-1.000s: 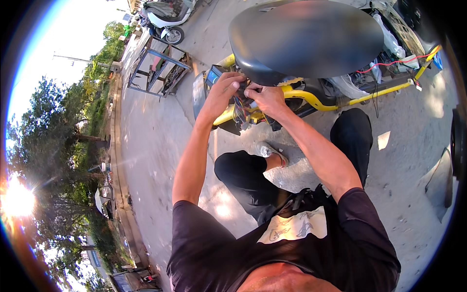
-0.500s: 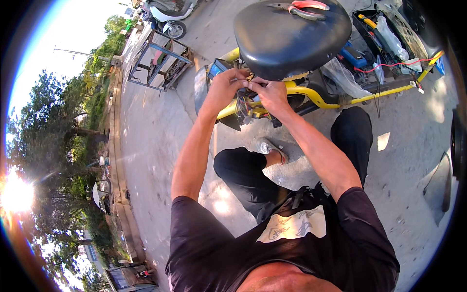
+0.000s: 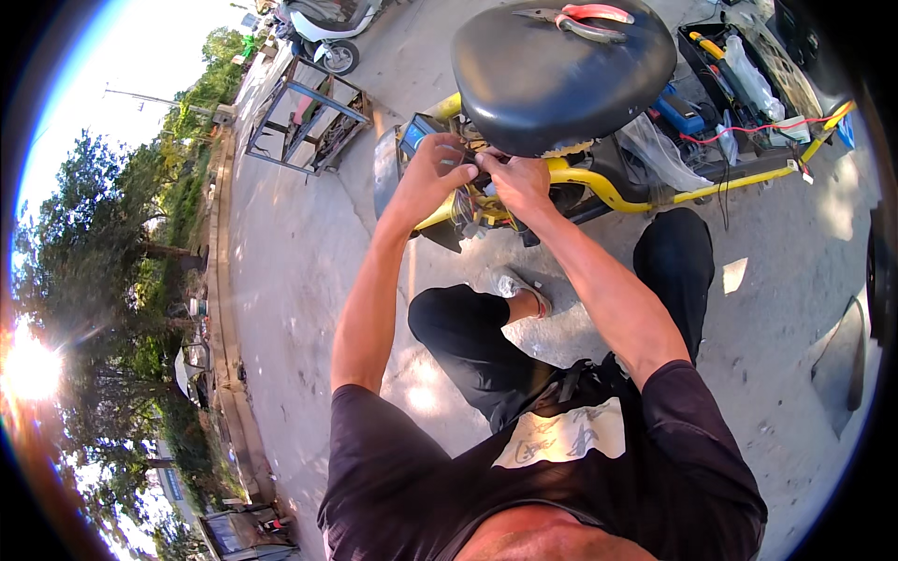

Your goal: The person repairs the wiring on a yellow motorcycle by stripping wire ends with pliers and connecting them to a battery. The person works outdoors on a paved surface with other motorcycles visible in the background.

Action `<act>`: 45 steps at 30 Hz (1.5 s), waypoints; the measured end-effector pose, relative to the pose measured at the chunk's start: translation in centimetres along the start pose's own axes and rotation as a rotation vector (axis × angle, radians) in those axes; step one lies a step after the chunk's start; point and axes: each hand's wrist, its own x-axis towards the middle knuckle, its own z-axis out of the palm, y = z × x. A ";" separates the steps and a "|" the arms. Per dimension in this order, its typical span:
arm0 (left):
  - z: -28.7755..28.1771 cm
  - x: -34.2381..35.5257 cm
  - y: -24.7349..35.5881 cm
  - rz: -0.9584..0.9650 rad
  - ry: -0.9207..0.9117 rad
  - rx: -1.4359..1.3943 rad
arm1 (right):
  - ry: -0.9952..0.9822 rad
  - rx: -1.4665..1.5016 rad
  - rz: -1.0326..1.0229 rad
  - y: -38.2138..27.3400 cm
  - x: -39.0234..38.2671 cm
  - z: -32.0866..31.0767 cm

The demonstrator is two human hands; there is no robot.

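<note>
A yellow-framed electric scooter (image 3: 608,187) with a black seat (image 3: 561,79) stands before me. Under the seat's left edge, a bundle of thin coloured wires with connectors (image 3: 465,213) spills from the frame. My right hand (image 3: 517,180) pinches what looks like a wire between thumb and fingertips, its end mostly hidden. Just left of it is my left hand (image 3: 433,179), thumb and fingers apart, close to the wires and a blue box-like part (image 3: 418,131). Red-handled pliers (image 3: 591,21) lie on the seat.
An open black tool tray (image 3: 734,79) on the right holds a blue meter-like device (image 3: 681,110), with a red cable (image 3: 739,129) across it. Clear plastic sheeting (image 3: 666,154) lies beside the seat. A metal rack (image 3: 304,117) and a white scooter (image 3: 323,30) stand farther left.
My left hand has drawn slightly left, its thumb and fingers parting from the right hand's fingertips. The right hand has stayed at almost the same place, still pinching.
</note>
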 end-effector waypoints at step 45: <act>1.3 0.6 -1.9 0.379 0.335 0.238 | -0.173 0.102 -0.052 1.9 1.4 -1.1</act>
